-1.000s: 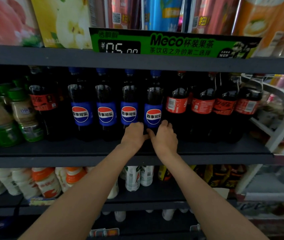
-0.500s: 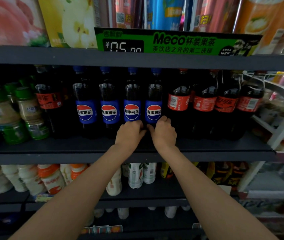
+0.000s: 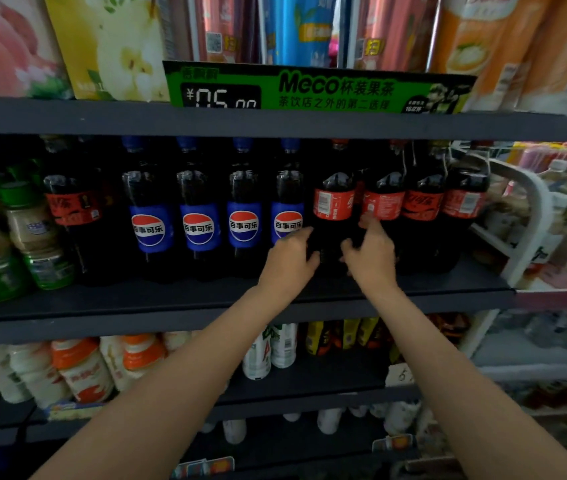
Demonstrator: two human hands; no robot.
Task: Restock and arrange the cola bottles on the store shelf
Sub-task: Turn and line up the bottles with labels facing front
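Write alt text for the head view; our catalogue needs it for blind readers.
Both hands, left hand and right hand, grip the lower body of a red-label cola bottle on a dark shelf. Four blue-label cola bottles stand in a row to its left, more red-label ones to its right.

green shelf sign (image 3: 316, 87): "Meco", "¥05.00" | blue-label bottles (image 3: 200, 209): "百事可乐"

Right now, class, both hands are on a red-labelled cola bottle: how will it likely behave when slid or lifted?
The red-labelled dark plastic cola bottle looks full, so probably heavy for its size. Tall and narrow, it may tip if pushed high. Its smooth sides could slip, though left hand and right hand grip it low.
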